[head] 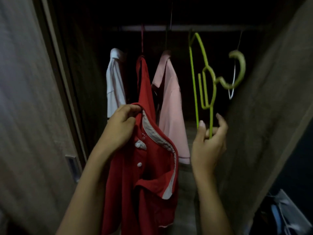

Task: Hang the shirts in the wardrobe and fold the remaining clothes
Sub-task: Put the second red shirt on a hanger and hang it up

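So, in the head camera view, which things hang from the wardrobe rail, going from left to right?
white shirt → red shirt → pink shirt → green hanger → thin wire hanger, partly behind the hook of another green hanger held in the right hand.

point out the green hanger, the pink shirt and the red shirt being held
green hanger (209, 87): head view, on its looped neck
pink shirt (171, 106): head view, on its front panel
red shirt (135, 187): head view, on its chest

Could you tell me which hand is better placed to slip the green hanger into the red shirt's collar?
Right. The right hand already holds the green hanger, while the left hand is busy pinching the red shirt at its collar.
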`<state>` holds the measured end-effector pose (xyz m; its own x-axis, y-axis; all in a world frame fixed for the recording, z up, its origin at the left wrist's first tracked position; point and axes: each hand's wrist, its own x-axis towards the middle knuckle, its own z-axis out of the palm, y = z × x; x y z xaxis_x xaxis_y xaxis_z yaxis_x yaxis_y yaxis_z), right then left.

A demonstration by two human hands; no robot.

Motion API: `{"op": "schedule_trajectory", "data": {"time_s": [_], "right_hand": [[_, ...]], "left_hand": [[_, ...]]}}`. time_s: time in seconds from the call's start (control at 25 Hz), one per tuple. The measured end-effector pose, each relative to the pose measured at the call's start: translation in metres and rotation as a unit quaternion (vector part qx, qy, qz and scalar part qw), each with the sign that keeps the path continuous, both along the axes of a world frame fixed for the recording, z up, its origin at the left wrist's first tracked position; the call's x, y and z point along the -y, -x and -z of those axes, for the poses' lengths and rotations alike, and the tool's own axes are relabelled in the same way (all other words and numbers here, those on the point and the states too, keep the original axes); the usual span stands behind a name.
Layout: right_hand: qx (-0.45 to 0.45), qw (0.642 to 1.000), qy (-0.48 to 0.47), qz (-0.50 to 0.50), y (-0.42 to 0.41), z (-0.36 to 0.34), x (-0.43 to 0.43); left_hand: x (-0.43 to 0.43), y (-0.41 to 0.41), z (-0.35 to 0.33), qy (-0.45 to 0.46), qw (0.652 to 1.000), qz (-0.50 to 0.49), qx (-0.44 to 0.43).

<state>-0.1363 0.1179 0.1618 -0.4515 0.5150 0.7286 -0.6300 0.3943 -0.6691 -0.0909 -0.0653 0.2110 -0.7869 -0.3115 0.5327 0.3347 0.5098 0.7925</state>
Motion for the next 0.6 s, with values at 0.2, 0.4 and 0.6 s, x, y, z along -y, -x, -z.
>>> {"op": "schedule_trajectory", "data": {"time_s": [0.2,0.4,0.6], "right_hand": [[0.048,0.996,0.024,-0.068,-0.011,0.021,-0.009],[0.009,0.997,0.08,0.002,-0.03,0.024,-0.014],[-0.002,0.962,0.228,-0.148,-0.051,-0.003,-0.01]], "left_hand": [[0.002,-0.013,0.03,-0.005,0.999,0.004,0.047],[0.01,-0.027,0.048,0.003,0.997,0.006,0.075],[0.01,-0.041,0.053,-0.031,0.995,0.01,0.089]]}}
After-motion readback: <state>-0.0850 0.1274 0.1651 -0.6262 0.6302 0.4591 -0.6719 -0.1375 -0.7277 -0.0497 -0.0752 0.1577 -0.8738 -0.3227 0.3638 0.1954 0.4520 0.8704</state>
